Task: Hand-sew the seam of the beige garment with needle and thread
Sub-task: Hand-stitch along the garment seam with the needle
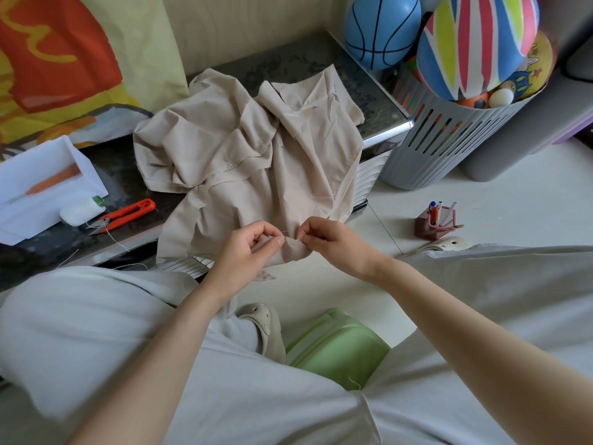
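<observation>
Pale grey trousers lie nearest. Farther, the left hand pinches the beige garment; the right hand pinches the needle beside it.

The needle shows only as a tiny glint.

Trousers: light grey, loose, wide-legged, softly creased.
Left clog: beige, rounded toe with vent holes, below the left hand.
Right clog: same beige, holed, to the right of the right hand.
Forearms: bare.
</observation>
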